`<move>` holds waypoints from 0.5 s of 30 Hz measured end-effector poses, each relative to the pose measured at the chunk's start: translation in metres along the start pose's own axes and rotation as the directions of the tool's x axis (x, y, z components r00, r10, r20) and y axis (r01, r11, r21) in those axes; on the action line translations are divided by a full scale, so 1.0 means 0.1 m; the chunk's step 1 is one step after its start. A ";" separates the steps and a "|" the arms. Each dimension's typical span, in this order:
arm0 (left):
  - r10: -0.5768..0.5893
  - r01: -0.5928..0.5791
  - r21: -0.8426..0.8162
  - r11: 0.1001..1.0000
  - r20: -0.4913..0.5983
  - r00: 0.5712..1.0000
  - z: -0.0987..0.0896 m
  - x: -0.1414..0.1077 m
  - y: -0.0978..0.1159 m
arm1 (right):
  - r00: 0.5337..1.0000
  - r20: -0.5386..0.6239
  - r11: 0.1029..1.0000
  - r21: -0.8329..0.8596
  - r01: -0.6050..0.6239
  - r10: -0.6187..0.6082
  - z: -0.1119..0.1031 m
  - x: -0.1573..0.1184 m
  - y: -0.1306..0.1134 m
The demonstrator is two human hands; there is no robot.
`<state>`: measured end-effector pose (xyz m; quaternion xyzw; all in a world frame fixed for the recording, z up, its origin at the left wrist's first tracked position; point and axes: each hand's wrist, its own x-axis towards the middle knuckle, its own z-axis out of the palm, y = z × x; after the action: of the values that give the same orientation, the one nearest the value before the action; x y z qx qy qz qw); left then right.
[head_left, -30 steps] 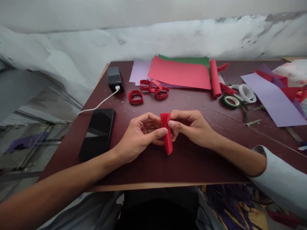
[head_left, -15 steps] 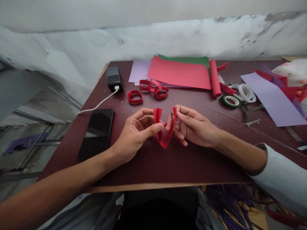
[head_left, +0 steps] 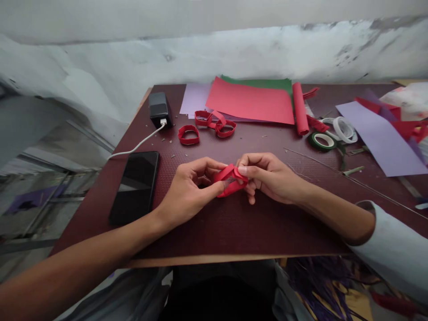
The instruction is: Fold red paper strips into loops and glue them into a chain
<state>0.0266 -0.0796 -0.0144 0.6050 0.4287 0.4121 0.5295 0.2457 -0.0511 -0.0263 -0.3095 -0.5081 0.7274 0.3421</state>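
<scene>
Between my two hands is a folded red paper strip (head_left: 230, 191), bent round into a loop with its ends together at the top. My left hand (head_left: 194, 185) grips its left side between thumb and fingers. At the right end, my right hand (head_left: 267, 174) pinches the strip with thumb and forefinger, the other fingers curled below. Just beyond the hands lie a single red paper ring (head_left: 189, 141) and some linked red paper rings (head_left: 225, 135).
A phone (head_left: 135, 187) lies left of my hands, with a black power bank (head_left: 158, 107) and white cable behind it. Red paper sheets (head_left: 250, 100) and a red paper roll (head_left: 300, 109) are at the back. Green tape (head_left: 321, 141) and a thin wire (head_left: 321, 166) lie right.
The red strip was an open V held at both ends; its ends have now been brought together into a loop. My hands have moved slightly closer.
</scene>
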 end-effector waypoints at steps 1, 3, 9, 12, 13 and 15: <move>0.010 -0.010 0.024 1.000 0.004 1.000 0.00 0.00 0.00 | 1.000 -0.014 1.000 -0.018 0.006 -0.006 -0.01 0.00 0.01; 0.019 -0.020 0.055 0.998 0.012 1.000 -0.01 0.00 0.00 | 0.999 -0.025 0.998 -0.046 0.038 -0.039 -0.03 0.01 0.03; 0.081 -0.083 0.119 0.989 0.026 0.996 -0.01 -0.01 -0.01 | 0.985 0.024 0.978 -0.122 0.170 -0.169 -0.07 0.02 0.05; 0.098 -0.103 0.108 0.989 0.045 0.994 -0.02 0.00 -0.01 | 0.975 0.015 0.965 -0.135 0.223 -0.223 -0.04 0.02 0.04; 0.099 -0.104 0.108 0.989 0.054 0.994 -0.02 0.00 -0.01 | 0.971 0.009 0.961 -0.146 0.236 -0.237 -0.04 0.02 0.03; 0.097 -0.105 0.115 0.988 0.077 0.992 -0.03 0.01 -0.01 | 0.967 0.003 0.951 -0.175 0.253 -0.256 -0.02 0.00 0.03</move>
<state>0.0244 -0.0778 -0.0149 0.6706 0.4024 0.3903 0.4858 0.2471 -0.0504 -0.0295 -0.2771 -0.6020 0.6270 0.4096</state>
